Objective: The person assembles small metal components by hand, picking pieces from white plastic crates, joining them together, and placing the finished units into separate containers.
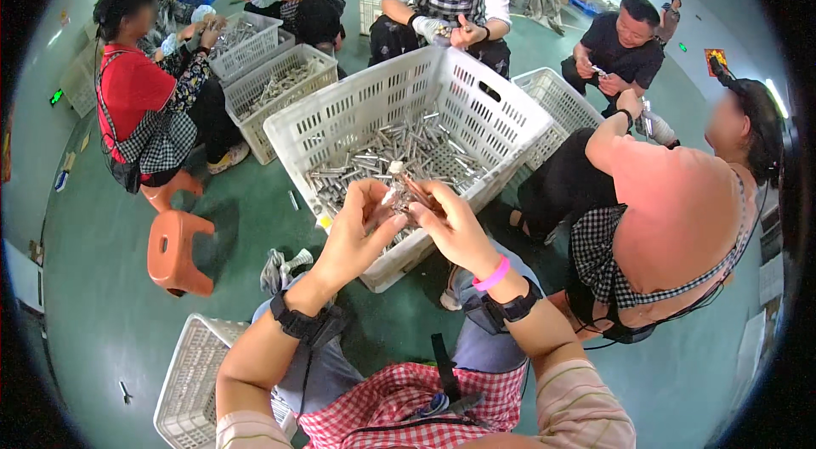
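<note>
I have the left hand (357, 224) and the right hand (455, 226) curled close together, fingertips narrowed around a small cluster of shiny parts (398, 200), though I can't make out each piece from here. I see that cluster held up over the near side of a white slatted crate (308, 133), where loose silvery metal pieces (416, 147) lie heaped, while an orange stool (174, 255) stands to the left on the green floor (93, 279).

Crate (501, 130), twelve o'clock: white. Metal parts (374, 162) within: silver. Lap apron (387, 389), six: red-and-white check. Top (680, 211), three: salmon pink. Shirt (140, 84), ten: red.
</note>
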Demonstrator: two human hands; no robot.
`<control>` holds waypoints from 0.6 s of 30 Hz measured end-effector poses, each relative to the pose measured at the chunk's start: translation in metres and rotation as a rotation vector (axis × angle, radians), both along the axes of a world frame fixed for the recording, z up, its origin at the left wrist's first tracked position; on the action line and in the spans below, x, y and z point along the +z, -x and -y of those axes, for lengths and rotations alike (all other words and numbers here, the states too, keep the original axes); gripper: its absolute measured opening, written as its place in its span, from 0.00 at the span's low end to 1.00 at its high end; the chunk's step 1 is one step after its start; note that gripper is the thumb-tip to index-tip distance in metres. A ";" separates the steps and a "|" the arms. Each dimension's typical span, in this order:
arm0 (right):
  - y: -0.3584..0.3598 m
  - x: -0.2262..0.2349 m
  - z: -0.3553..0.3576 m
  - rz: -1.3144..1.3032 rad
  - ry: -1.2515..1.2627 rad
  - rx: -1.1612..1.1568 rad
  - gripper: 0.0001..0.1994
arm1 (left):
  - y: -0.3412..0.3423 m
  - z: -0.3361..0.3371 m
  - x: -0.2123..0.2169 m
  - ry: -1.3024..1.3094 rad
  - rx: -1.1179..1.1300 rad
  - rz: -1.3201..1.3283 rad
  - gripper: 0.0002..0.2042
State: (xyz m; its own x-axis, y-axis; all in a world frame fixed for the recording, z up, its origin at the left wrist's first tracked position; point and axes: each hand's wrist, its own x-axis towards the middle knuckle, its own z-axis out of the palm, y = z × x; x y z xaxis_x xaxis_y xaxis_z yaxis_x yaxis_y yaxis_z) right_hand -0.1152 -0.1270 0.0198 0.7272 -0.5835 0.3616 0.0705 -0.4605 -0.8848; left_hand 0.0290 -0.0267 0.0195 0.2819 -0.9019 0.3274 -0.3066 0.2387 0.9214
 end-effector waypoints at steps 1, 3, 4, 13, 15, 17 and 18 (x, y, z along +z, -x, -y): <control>-0.001 0.000 0.000 0.020 -0.002 -0.015 0.14 | 0.000 -0.001 0.002 0.042 -0.021 -0.049 0.16; -0.004 0.003 -0.002 0.040 -0.049 -0.020 0.12 | -0.002 0.000 0.000 0.068 -0.023 -0.060 0.16; -0.003 0.004 -0.003 0.019 -0.075 -0.027 0.12 | -0.001 0.001 0.000 0.072 -0.034 -0.100 0.15; -0.001 -0.004 0.001 -0.020 0.027 -0.039 0.10 | -0.003 0.001 0.001 -0.008 0.037 -0.115 0.07; 0.000 -0.002 0.000 -0.007 0.120 -0.055 0.10 | -0.003 0.001 0.000 -0.013 0.033 -0.099 0.07; 0.000 0.003 -0.005 0.005 0.106 -0.062 0.11 | -0.003 0.001 -0.005 -0.002 0.053 -0.109 0.10; -0.001 0.003 -0.006 0.057 0.100 -0.072 0.11 | -0.003 0.001 -0.006 0.005 0.061 -0.073 0.10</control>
